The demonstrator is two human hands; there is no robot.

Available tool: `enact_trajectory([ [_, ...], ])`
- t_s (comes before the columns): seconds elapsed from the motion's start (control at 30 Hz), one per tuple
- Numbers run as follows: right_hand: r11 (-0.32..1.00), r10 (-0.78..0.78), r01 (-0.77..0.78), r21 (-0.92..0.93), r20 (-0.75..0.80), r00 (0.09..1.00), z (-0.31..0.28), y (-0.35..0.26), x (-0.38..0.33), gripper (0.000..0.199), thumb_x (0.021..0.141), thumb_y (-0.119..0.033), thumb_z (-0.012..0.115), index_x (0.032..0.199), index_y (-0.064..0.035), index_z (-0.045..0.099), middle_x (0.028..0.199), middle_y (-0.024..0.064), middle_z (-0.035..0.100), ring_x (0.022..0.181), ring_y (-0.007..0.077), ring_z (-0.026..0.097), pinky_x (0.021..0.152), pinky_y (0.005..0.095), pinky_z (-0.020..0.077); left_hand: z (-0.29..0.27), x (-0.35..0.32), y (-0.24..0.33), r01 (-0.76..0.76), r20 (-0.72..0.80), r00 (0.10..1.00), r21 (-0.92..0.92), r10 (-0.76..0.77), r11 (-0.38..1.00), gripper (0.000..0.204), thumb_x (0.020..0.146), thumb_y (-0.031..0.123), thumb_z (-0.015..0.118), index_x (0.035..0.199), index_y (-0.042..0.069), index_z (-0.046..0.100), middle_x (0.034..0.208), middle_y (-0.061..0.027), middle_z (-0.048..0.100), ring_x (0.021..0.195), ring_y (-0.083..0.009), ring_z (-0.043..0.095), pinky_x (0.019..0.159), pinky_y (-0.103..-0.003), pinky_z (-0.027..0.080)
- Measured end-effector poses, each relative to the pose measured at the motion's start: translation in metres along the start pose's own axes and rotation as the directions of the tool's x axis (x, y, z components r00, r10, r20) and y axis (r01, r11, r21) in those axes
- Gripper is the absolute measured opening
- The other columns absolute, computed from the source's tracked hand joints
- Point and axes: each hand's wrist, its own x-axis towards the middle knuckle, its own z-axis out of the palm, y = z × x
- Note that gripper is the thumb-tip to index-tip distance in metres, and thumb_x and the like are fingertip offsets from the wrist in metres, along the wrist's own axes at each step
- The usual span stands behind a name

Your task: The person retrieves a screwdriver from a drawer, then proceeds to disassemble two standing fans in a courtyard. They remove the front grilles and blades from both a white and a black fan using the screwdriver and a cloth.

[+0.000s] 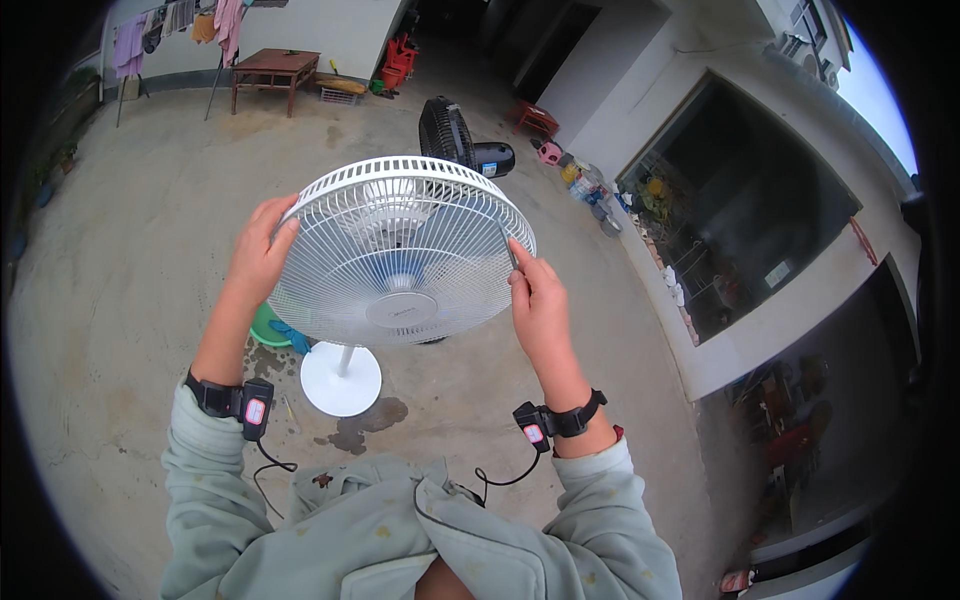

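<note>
A white pedestal fan (400,250) stands on a round white base (340,378) on the concrete yard, its wire grille tilted up toward me. My left hand (262,250) grips the left rim of the grille. My right hand (535,300) is at the grille's right edge and holds a thin metal tool (508,248), a screwdriver by its look, whose tip meets the rim. Both wrists carry black bands with small devices and cables.
A black fan (455,140) stands just behind the white one. A green basin with a blue cloth (272,330) sits by the base, next to a wet patch (360,425). A wooden table (272,68), hanging laundry and a building wall on the right surround the yard.
</note>
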Motion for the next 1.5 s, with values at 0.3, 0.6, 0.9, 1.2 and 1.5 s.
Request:
enact_trajectory([
  [0.3,0.981,0.129,-0.130,0.144,0.012,0.992,-0.020,0.072,0.006,0.040,0.094,0.000,0.057,0.133,-0.0063,0.063,0.095,0.0153,0.067,0.079,0.0240,0.065,0.074,0.0342,0.0524,0.028,0.005,0.051,-0.037,-0.081,0.996,0.124,0.047,0.992,0.037,0.100,0.022,0.051,0.129,0.001,0.061,0.129,-0.0167,0.062,0.120,-0.0328,0.059,0.104,-0.039,0.044],
  [0.6,0.906,0.173,-0.191,0.379,0.080,0.982,-0.012,0.100,0.012,0.039,0.095,-0.003,0.060,0.134,-0.0028,0.061,0.093,0.0117,0.067,0.078,0.0162,0.064,0.072,0.0298,0.0514,0.062,0.043,0.121,-0.160,0.044,0.986,0.482,0.159,0.861,0.047,0.095,0.039,0.062,0.127,0.005,0.064,0.129,-0.0156,0.065,0.122,-0.0339,0.058,0.105,-0.043,0.042],
  [0.9,0.605,0.386,-0.393,0.693,0.176,0.905,0.008,0.167,0.022,0.015,0.094,-0.005,0.063,0.108,-0.0012,0.062,0.077,-0.0028,0.061,0.061,0.0035,0.049,0.055,0.0216,0.0412,0.103,0.053,0.179,-0.510,0.214,0.849,0.570,0.483,0.644,0.030,0.087,0.024,0.072,0.109,0.005,0.069,0.110,-0.0121,0.068,0.103,-0.0310,0.063,0.092,-0.043,0.047],
  [1.2,0.505,0.113,-0.377,0.776,0.374,0.921,0.030,0.206,0.057,0.015,0.097,-0.007,0.058,0.112,-0.0052,0.060,0.102,0.0024,0.069,0.057,0.0021,0.047,0.043,0.0194,0.0368,0.231,-0.070,0.158,0.401,0.405,0.869,-0.237,-0.285,0.885,0.039,0.092,0.010,0.067,0.129,-0.001,0.061,0.124,-0.0136,0.067,0.109,-0.0228,0.065,0.093,-0.035,0.051],
  [1.5,0.465,-0.010,-0.429,0.774,0.489,0.872,0.059,0.226,0.056,0.026,0.101,-0.011,0.058,0.125,-0.0009,0.060,0.112,0.0027,0.067,0.096,0.0073,0.062,0.078,0.0224,0.0495,0.296,-0.121,0.128,0.607,0.104,0.751,-0.497,-0.652,0.620,0.048,0.096,0.009,0.063,0.140,-0.002,0.048,0.137,-0.0164,0.056,0.131,-0.0237,0.051,0.106,-0.036,0.045],
])
